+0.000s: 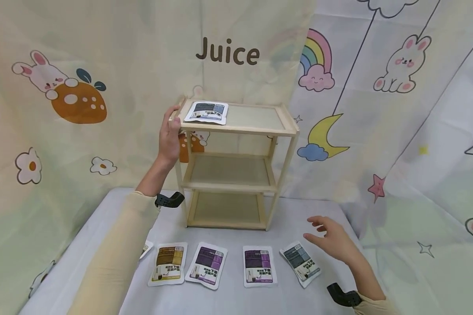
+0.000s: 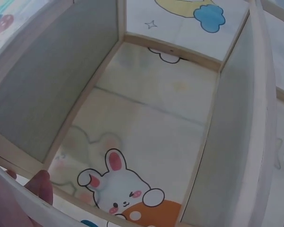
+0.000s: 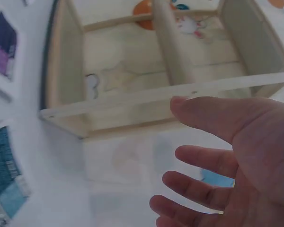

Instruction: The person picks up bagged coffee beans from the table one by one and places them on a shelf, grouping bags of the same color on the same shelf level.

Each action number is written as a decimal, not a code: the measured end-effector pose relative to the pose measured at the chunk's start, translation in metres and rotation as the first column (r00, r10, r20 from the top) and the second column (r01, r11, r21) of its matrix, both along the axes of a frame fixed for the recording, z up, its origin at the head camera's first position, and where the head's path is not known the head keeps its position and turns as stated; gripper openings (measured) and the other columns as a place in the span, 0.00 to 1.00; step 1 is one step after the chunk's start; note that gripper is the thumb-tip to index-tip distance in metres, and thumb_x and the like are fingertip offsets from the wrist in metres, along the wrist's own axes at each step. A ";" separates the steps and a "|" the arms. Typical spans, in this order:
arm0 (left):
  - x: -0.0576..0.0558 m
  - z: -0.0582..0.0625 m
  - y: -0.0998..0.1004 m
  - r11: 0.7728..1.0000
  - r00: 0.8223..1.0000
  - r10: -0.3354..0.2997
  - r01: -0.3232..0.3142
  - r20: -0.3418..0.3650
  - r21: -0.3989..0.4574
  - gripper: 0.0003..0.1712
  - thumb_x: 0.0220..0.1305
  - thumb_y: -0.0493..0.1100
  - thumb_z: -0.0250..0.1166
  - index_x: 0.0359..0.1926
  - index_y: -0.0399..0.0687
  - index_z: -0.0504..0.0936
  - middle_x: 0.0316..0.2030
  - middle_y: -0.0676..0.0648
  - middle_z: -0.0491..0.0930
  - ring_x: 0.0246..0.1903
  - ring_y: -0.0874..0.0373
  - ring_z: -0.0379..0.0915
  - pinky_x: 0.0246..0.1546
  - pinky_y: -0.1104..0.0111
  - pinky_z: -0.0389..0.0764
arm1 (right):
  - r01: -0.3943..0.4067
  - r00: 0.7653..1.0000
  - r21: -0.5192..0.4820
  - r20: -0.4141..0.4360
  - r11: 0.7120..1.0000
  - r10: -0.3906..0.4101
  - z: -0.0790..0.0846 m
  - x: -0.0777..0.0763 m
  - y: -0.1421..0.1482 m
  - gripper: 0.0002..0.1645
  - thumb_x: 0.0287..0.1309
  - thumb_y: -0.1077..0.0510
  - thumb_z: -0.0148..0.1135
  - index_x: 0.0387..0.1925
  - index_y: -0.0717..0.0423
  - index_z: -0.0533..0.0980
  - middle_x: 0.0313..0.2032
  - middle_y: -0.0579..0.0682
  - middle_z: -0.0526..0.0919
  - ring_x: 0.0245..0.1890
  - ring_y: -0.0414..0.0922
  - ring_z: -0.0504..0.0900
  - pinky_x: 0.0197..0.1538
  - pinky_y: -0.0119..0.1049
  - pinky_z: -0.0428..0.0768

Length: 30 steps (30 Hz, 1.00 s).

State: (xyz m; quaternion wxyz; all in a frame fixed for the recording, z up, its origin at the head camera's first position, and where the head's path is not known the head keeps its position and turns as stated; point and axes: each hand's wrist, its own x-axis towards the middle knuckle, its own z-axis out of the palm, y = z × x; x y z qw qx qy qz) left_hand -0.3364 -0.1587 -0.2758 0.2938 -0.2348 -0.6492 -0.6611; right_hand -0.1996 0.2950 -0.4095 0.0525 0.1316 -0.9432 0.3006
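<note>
My left hand (image 1: 169, 138) grips the left end of the top tier of a small three-tier wooden shelf (image 1: 238, 129). In the left wrist view its fingertips (image 2: 42, 187) show at the frame's edge. A flat pouch with a blue-grey label (image 1: 207, 112) lies on the top tier, beside that hand. My right hand (image 1: 333, 240) hovers over the table to the right, fingers spread and loosely bent, with nothing in it. The nearest thing to it is a teal-labelled pouch (image 1: 301, 264), lying slanted on the table. The right wrist view shows the hand (image 3: 213, 161) near the shelf's side post.
Two purple-labelled pouches (image 1: 209, 265) (image 1: 259, 267) and a yellow-brown one (image 1: 168, 264) lie in a row on the white tabletop (image 1: 236, 302). Another pouch (image 1: 146, 249) is mostly hidden behind the left sleeve. A printed cloth backdrop (image 1: 142, 52) hangs behind the shelf.
</note>
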 end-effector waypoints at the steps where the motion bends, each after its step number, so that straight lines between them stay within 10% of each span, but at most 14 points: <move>1: 0.004 0.002 0.002 1.000 1.000 0.002 -0.002 0.005 -0.006 0.30 0.71 0.47 0.41 0.68 0.35 0.57 0.56 0.32 0.69 0.45 0.56 0.71 0.45 0.70 0.74 | 0.003 1.000 0.011 0.006 1.000 -0.003 -0.009 0.002 0.000 0.31 0.55 0.48 0.70 0.56 0.60 0.75 0.49 0.58 0.78 0.46 0.58 0.78 0.44 0.52 0.78; 8: 0.021 0.006 0.007 0.999 0.999 0.042 -0.041 0.027 -0.017 0.31 0.71 0.46 0.41 0.68 0.32 0.57 0.55 0.31 0.70 0.43 0.59 0.72 0.44 0.72 0.74 | 0.111 0.981 0.021 0.159 0.994 -0.113 -0.079 0.010 0.010 0.36 0.52 0.49 0.72 0.58 0.63 0.73 0.57 0.65 0.72 0.58 0.66 0.69 0.55 0.61 0.69; 15: 0.003 -0.006 0.001 0.999 0.999 0.031 -0.031 0.024 0.007 0.31 0.70 0.48 0.41 0.69 0.36 0.58 0.54 0.34 0.71 0.43 0.58 0.73 0.44 0.70 0.75 | 0.192 0.958 0.032 0.209 0.981 -0.194 -0.127 0.011 0.015 0.46 0.43 0.45 0.77 0.62 0.62 0.71 0.59 0.69 0.69 0.59 0.69 0.67 0.55 0.65 0.67; 21: -0.010 -0.015 -0.003 0.999 0.999 0.042 -0.042 0.013 0.027 0.29 0.71 0.51 0.42 0.69 0.46 0.61 0.54 0.39 0.72 0.44 0.55 0.73 0.44 0.70 0.75 | 0.209 0.970 0.096 0.104 0.973 -0.219 -0.141 0.010 0.010 0.52 0.36 0.40 0.79 0.61 0.61 0.72 0.54 0.70 0.73 0.53 0.67 0.72 0.52 0.63 0.70; 30: -0.016 -0.013 -0.002 0.998 1.000 0.024 -0.024 0.001 0.049 0.28 0.70 0.52 0.43 0.67 0.49 0.63 0.54 0.37 0.72 0.44 0.52 0.74 0.42 0.68 0.77 | 0.275 0.939 0.115 0.180 0.955 -0.292 -0.138 0.012 0.000 0.58 0.33 0.35 0.78 0.64 0.59 0.68 0.51 0.66 0.76 0.48 0.60 0.76 0.49 0.60 0.72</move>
